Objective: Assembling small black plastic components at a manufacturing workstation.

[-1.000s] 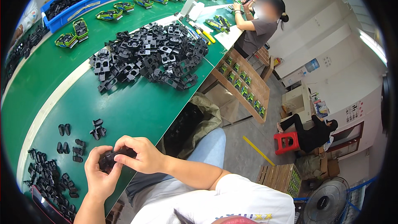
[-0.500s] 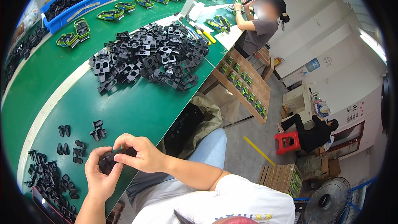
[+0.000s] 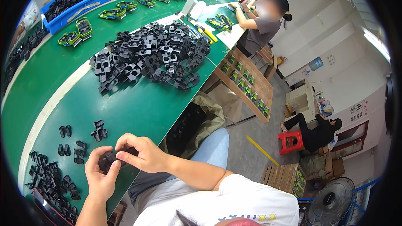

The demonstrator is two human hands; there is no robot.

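Both hands hold a black plastic part over the near edge of the green bench. My left hand closes round its left end, with the thumb pressed up against it. My right hand grips the other end, index finger curved over the top and thumb along the near side. The fingers hide much of the part. Just beyond my left hand lie small black clips, some set out in pairs. A loose heap of similar small pieces is to the left, and a small black cluster sits farther up.
A big pile of black plastic frames covers the middle of the bench. Beyond it, green-and-black assemblies line the belt beside a blue crate. An open sack hangs below the bench edge. A co-worker is at the far end.
My hands stay on the black part; my left thumb and fingers have shifted slightly on it. At the far end, the co-worker's arms and the dark tool there have moved.
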